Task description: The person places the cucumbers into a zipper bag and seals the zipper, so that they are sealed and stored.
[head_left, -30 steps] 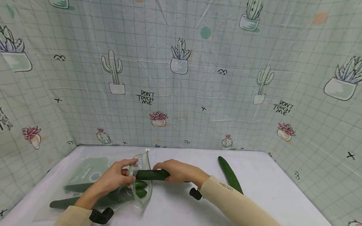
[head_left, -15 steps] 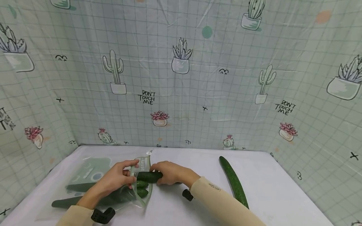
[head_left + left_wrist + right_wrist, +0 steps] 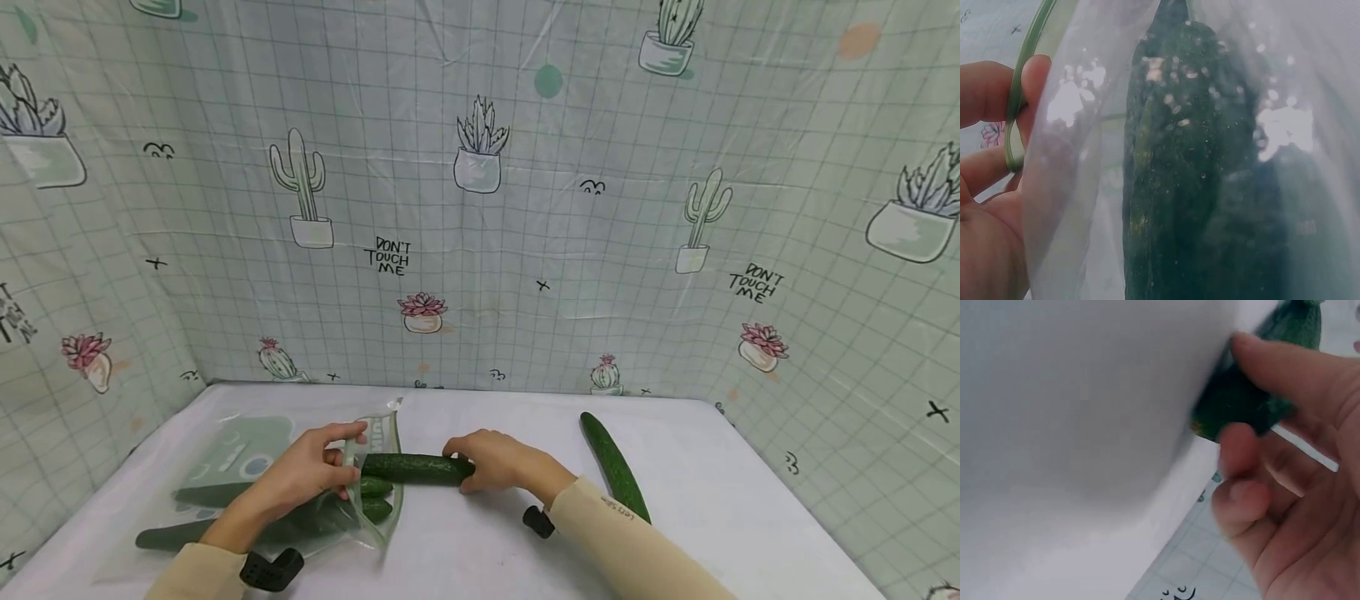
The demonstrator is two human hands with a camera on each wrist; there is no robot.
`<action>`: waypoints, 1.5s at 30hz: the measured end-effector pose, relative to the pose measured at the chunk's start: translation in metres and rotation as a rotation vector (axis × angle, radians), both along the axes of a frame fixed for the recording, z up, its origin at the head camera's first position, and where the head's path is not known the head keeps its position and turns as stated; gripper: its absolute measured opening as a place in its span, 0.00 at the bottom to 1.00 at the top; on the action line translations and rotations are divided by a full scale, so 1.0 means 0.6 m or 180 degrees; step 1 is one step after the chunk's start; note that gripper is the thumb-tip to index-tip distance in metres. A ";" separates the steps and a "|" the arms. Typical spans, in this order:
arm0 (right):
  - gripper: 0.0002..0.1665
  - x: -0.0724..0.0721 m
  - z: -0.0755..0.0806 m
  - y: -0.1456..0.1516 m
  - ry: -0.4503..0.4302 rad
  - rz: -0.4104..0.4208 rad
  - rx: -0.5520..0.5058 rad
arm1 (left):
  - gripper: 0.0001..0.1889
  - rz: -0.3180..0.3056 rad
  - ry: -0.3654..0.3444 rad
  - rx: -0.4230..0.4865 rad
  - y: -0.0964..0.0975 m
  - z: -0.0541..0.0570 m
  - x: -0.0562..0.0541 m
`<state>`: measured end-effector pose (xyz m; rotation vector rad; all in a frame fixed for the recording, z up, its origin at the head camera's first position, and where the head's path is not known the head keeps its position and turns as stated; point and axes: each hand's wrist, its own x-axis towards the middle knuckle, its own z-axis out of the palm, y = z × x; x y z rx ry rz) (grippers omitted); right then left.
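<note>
At a clear plastic bag (image 3: pixel 232 454), left fingers (image 3: pixel 988 94) pinch its rim (image 3: pixel 1030 42); right fingers (image 3: pixel 1291 365) grip a bumpy cucumber (image 3: pixel 412 469).

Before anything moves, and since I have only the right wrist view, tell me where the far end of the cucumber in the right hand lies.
Observer: The held cucumber reaches left to the open mouth of the clear zip bag; its far end lies there.
Operator: Now report what the left hand is doing.
Observer: It pinches the bag's green-edged lip.
Operator: Then find me any other cucumber outside the bag.
Observer: One loose cucumber lies on the white tabletop, past the right sleeve, which hides its near end in the head view.
</note>
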<state>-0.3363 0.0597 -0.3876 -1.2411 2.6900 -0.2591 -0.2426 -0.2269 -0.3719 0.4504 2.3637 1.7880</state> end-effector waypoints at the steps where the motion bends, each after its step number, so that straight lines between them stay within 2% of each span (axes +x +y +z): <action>1: 0.28 0.001 -0.001 0.001 0.0017 -0.0010 0.0005 | 0.38 0.0002 -0.0002 0.0001 0.000 0.000 0.000; 6: 0.27 0.000 -0.004 0.006 0.0100 0.0026 -0.0091 | 0.37 0.0002 0.0003 0.0005 -0.001 0.002 -0.001; 10: 0.26 0.000 0.000 -0.004 0.0328 0.0176 -0.0229 | 0.38 0.0004 0.0019 0.0006 -0.001 0.004 -0.002; 14: 0.23 0.007 0.014 -0.035 0.0545 0.0319 -0.0384 | 0.38 0.0049 0.0024 -0.0003 -0.001 0.004 -0.002; 18: 0.21 0.012 0.021 -0.076 0.0634 0.0407 -0.0529 | 0.38 0.0105 0.0043 0.0014 -0.002 0.005 -0.002; 22: 0.20 0.013 0.019 -0.113 0.0528 0.0448 -0.0619 | 0.38 0.0123 0.0017 0.0045 -0.002 0.006 -0.001; 30: 0.22 0.000 0.009 -0.156 0.0067 0.0368 -0.0674 | 0.38 0.0203 0.0040 0.0066 -0.008 0.010 0.001; 36: 0.20 -0.011 -0.004 -0.155 -0.0202 0.0418 -0.0682 | 0.37 0.0238 -0.0008 0.0031 -0.009 0.009 0.003; 45: 0.15 -0.021 -0.012 -0.139 -0.0394 0.0261 -0.0574 | 0.37 0.0222 -0.0055 -0.0015 -0.004 0.010 0.001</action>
